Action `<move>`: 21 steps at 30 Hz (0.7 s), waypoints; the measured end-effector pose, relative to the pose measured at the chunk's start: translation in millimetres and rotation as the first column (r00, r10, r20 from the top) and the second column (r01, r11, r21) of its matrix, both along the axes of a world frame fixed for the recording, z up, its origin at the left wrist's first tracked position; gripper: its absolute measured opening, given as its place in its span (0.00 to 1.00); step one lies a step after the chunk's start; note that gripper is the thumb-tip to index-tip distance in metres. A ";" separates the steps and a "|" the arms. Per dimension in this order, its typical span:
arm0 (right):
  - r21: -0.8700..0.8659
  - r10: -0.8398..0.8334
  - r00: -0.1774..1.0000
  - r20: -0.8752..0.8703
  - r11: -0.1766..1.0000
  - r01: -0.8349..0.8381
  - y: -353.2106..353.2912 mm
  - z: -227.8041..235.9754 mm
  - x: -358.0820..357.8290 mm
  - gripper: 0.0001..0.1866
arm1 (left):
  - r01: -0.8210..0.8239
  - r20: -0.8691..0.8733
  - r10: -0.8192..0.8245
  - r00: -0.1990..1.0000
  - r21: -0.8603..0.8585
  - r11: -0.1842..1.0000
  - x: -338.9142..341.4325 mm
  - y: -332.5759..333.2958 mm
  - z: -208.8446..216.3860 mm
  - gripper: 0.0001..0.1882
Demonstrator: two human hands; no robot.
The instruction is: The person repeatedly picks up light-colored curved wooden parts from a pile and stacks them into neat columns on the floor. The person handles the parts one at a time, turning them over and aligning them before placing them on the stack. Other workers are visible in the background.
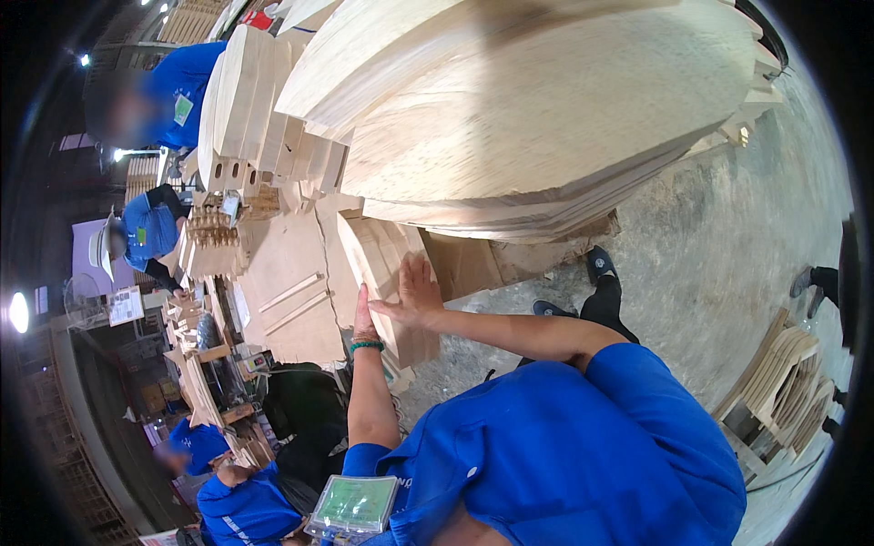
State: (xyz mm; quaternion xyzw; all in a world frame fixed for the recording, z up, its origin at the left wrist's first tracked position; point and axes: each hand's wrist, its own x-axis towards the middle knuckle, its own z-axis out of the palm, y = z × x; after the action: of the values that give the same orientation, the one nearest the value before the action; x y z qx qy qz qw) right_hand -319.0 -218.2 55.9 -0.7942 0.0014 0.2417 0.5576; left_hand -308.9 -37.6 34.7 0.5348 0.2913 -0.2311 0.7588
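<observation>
Workpiece: small stack of pale wooden boards, standing on edge on the floor below the big stack of curved panels.
Right hand: grip spread, fingers flat on the boards' face.
Left hand: fingers together, pressed against the boards' near side; green bracelet at wrist.
Surroundings: concrete floor; blue-shirted workers well apart at left.

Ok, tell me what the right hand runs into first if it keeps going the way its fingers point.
The right hand already lies flat on the small stack of wooden boards, fingers pointing up along it. Going on, it would likely meet the big pile of curved wooden panels overhanging above, though depth is hard to judge.
</observation>
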 end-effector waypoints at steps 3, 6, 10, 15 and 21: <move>0.045 0.046 0.999 0.020 0.998 -0.047 7.3 8.9 -5.4 0.65 | -0.068 -0.030 0.066 0.997 -0.108 0.992 -11.7 11.9 -3.2 0.38; 0.053 0.034 0.997 0.075 0.998 -0.038 8.5 -14.1 0.9 0.63 | -0.007 -0.029 0.008 1.000 0.022 1.000 -6.7 8.6 2.0 0.36; 0.274 -0.176 0.982 0.067 0.950 0.151 -24.4 -52.1 -5.3 0.59 | 0.170 0.061 -0.194 0.979 0.273 0.947 1.6 -45.9 17.6 0.32; 0.343 -0.218 0.976 0.022 0.918 0.197 -27.4 -40.5 -11.4 0.57 | 0.094 0.133 -0.109 0.985 0.116 0.989 3.0 -61.5 25.2 0.30; 0.350 -0.308 0.950 0.053 0.897 0.271 -13.9 -47.4 3.6 0.51 | 0.116 0.146 -0.115 0.983 -0.003 0.993 17.8 -62.6 31.5 0.30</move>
State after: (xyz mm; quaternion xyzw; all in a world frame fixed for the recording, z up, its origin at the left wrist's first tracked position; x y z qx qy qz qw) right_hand -315.4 -232.2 8.6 -0.6893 0.0483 0.1097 0.7145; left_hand -291.2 -100.2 66.2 0.5618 0.2024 -0.2369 0.7663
